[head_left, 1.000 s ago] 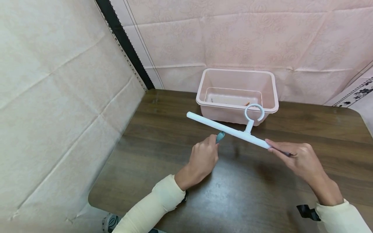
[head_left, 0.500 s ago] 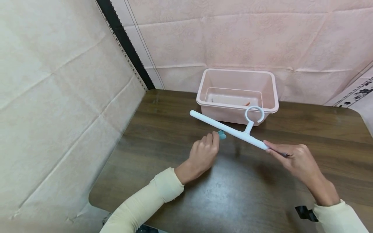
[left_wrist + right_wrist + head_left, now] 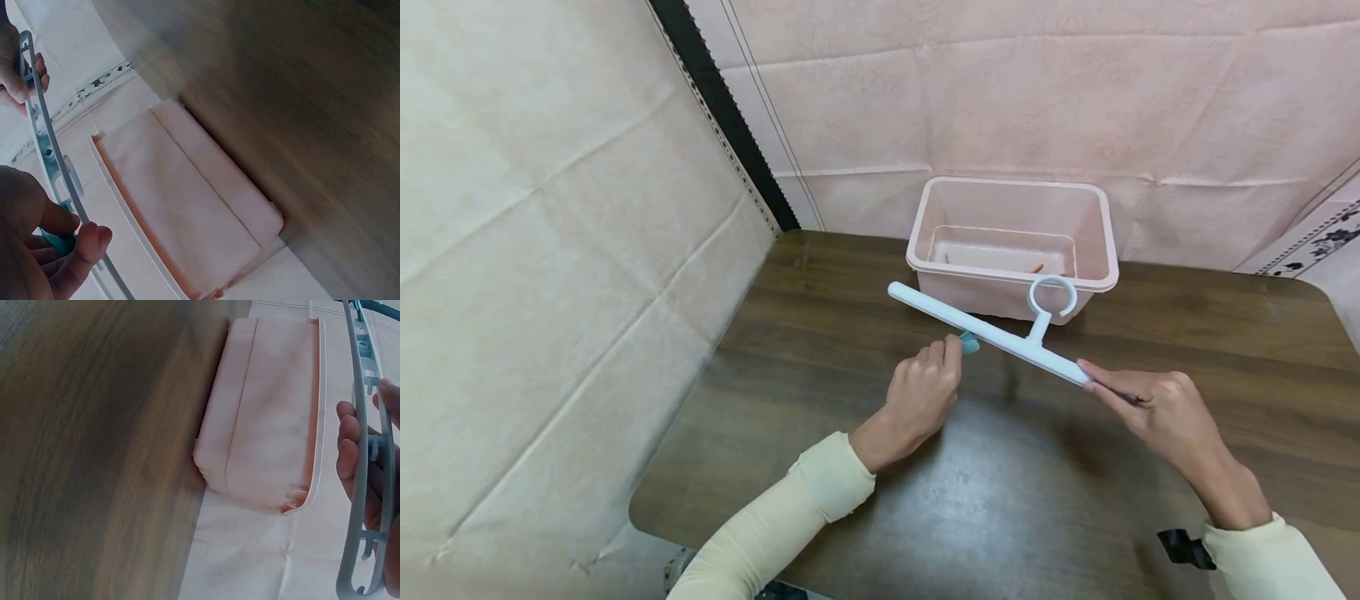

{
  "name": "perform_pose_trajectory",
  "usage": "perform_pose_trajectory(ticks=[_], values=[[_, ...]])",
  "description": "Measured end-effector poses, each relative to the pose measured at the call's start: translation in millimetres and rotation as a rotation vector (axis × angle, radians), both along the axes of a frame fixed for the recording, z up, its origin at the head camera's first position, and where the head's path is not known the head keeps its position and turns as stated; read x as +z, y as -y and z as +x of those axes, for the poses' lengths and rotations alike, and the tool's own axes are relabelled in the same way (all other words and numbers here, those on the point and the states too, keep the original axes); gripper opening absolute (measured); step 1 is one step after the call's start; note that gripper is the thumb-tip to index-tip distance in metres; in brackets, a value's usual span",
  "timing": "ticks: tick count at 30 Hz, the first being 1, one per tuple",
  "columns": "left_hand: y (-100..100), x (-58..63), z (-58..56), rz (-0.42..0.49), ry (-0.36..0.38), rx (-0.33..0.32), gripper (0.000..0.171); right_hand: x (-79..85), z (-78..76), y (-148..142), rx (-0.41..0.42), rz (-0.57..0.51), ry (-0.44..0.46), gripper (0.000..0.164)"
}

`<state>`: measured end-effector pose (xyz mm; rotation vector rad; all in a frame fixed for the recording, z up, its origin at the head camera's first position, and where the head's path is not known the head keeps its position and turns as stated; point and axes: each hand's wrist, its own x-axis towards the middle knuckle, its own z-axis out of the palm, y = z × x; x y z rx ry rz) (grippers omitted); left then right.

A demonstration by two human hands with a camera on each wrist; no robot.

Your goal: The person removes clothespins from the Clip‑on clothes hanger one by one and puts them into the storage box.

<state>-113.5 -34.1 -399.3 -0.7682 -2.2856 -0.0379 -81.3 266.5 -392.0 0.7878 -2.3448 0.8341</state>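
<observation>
A pale blue hanger (image 3: 988,332) with a straight bar and a round hook (image 3: 1052,293) hangs tilted above the table. My right hand (image 3: 1172,417) grips its lower right end between thumb and fingers. In the right wrist view the underside of the hanger (image 3: 362,434) is hollow, with small pegs between two rails. My left hand (image 3: 921,396) pinches a small teal clip (image 3: 60,244) against the bar's underside, left of the hook. Seen from the head, the clip is mostly hidden by the fingers and bar; I cannot tell whether it is attached.
Behind the hanger a pink plastic bin (image 3: 1011,273) stands at the back of the brown wooden table (image 3: 760,400). A small orange-brown piece (image 3: 1037,268) shows inside it. Pale patterned cloth (image 3: 1037,100) hangs behind and to the left.
The left hand has moved slightly up, and the teal clip has turned in its fingers, close to the bar. The hanger has shifted a little; the right hand still grips its end.
</observation>
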Motion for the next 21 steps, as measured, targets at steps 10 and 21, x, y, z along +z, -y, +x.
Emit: perform_pose_trajectory(ticks=[10,21], values=[[9.8,-0.5,4.2,0.171,0.189,-0.047,0.024,1.7,-2.7,-2.6,-0.017,-0.048,-0.026,0.046],[18.8,-3.7,13.9,0.333,0.351,-0.088,0.019,2.2,-4.6,-5.2,-0.006,-0.061,-0.043,0.040]])
